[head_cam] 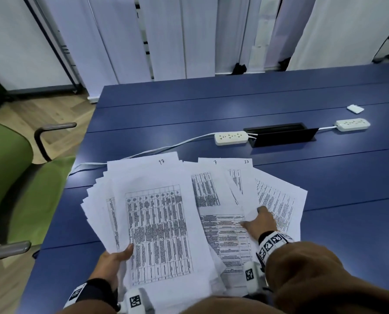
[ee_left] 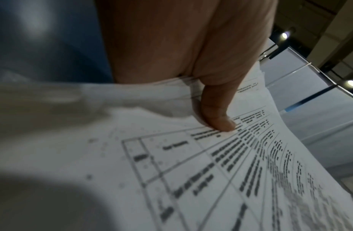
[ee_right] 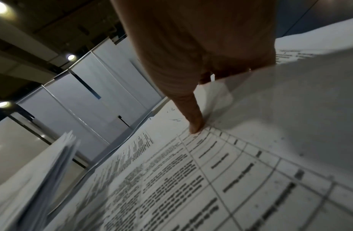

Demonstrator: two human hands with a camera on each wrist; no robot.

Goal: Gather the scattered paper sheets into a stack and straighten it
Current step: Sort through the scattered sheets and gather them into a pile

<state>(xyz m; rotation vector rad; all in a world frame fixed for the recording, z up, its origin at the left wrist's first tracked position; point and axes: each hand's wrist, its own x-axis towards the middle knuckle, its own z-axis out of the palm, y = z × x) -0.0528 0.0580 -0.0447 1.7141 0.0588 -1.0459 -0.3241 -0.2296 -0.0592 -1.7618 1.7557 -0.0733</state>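
My left hand (head_cam: pixel 117 259) grips a fanned stack of printed sheets (head_cam: pixel 157 214) at its near left edge, held above the blue table (head_cam: pixel 211 105). In the left wrist view its thumb (ee_left: pixel 219 118) presses on the stack's top sheet (ee_left: pixel 211 171). Right of the stack, several loose sheets (head_cam: pixel 223 193) lie overlapped on the table. My right hand (head_cam: pixel 260 220) rests on them with fingers stretched out. In the right wrist view its thumb (ee_right: pixel 193 123) touches a printed sheet (ee_right: pixel 171 179), and a nearer sheet hides the fingers.
Two white power strips (head_cam: pixel 231 138) (head_cam: pixel 352 125) flank a black cable box (head_cam: pixel 281 134) behind the papers. A white cable (head_cam: pixel 155 150) runs along the stack's far edge. A small white object (head_cam: pixel 355 108) lies far right. A green chair (head_cam: pixel 12 177) stands left of the table.
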